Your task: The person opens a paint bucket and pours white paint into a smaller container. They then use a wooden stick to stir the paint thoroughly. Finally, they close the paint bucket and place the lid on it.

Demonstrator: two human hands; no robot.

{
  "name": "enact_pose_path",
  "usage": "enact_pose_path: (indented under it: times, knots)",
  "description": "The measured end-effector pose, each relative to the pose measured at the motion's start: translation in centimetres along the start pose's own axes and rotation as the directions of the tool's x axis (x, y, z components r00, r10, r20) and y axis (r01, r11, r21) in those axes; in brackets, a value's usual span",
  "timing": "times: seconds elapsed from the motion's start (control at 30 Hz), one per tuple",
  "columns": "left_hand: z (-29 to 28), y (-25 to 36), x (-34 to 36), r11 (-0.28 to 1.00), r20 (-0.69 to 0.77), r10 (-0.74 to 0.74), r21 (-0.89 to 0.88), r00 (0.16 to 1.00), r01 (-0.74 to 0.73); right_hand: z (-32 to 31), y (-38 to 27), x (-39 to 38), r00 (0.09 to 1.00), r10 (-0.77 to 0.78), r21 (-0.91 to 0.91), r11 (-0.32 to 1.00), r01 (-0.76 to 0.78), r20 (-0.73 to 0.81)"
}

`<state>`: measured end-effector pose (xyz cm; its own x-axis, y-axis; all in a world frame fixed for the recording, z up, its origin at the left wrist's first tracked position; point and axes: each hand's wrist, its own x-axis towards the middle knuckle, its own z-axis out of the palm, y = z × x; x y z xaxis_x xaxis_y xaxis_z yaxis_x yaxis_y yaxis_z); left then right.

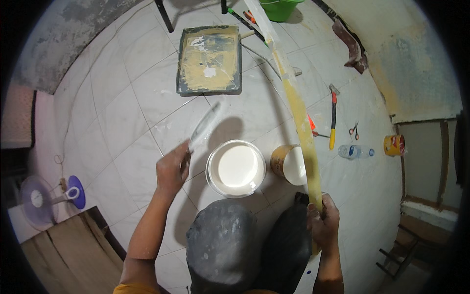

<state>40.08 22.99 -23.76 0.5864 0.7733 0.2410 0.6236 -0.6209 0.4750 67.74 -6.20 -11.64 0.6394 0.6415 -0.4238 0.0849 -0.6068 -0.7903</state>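
My left hand [172,169] is closed on the handle end of a pale, flat tool [205,121]. Motion blurs the tool, so I cannot tell whether it is a brush or a scraper. Just right of that hand, a round tub of white paint [238,166] stands on the floor before my knees. My right hand [324,220] grips a long narrow board [298,112] near its lower end. Yellow covers much of the board and white its far part; it slants up and away. Partly behind it stands a yellow can [281,164] with white inside.
Ahead lies a dark paint tray [235,59] smeared yellow and white. On the right are a hammer [333,117], scissors [354,130], a plastic bottle [356,152] and a small yellow tub [393,145]. A green bucket [279,10] stands far off; a fan [39,198] is at left.
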Motion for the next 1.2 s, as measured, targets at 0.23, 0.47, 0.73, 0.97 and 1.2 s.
enact_pose_path:
  times: [0.23, 0.47, 0.73, 0.97, 1.2]
  knots:
    - [-0.4, 1.6, -4.1, 0.858, 0.012, 0.513, -0.011, 0.858, -0.513, -2.3, 2.6, -2.4, 0.995, -0.082, 0.069, 0.994, 0.085, -0.049]
    - [1.0, 4.7, -6.3, 0.764, 0.243, 0.617, 0.044, 0.748, -0.644, -4.3, 3.8, -4.0, 0.997, -0.052, 0.111, 0.992, 0.057, -0.048]
    - [3.5, 7.0, -8.1, 0.717, 0.304, 0.662, 0.008, 0.685, -0.697, -5.9, 3.9, -4.2, 0.935, -0.351, -0.082, 0.935, 0.346, -0.048]
    - [4.0, 8.1, -7.0, 0.803, 0.300, 0.576, -0.035, 0.760, -0.595, -6.1, 4.4, -3.4, 0.945, -0.326, 0.027, 0.945, 0.326, 0.016]
    - [8.4, 14.1, -1.1, 0.949, 0.402, -0.078, 0.309, 0.912, -0.055, -4.7, 4.6, -1.4, 0.950, -0.311, 0.036, 0.950, 0.310, 0.025]
